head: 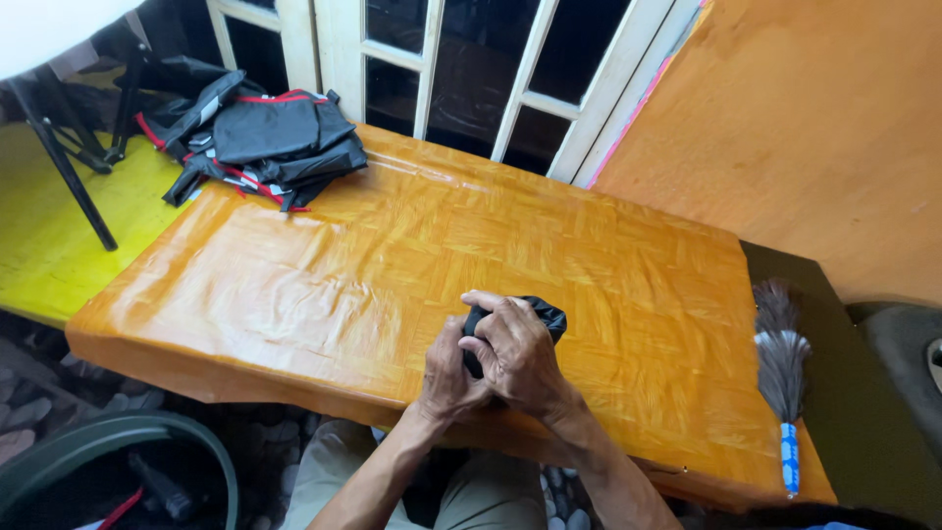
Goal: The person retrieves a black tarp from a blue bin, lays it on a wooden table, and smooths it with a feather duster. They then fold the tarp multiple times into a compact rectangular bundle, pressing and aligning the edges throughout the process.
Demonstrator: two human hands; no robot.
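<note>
Both of my hands are clasped around a small bundle of crumpled black material (541,316) near the front edge of an orange wood-pattern table (324,275). My left hand (449,371) grips it from the near left side. My right hand (512,353) lies over the top, fingers curled down onto it. Only a shiny black corner of the bundle shows past my right fingers; the rest is hidden inside my hands.
A black bag with red trim (265,137) lies on the table's far left corner. A feather duster with a blue-and-white handle (782,373) rests on a dark surface to the right. Black stand legs (64,162) and a white-framed window (461,69) stand behind.
</note>
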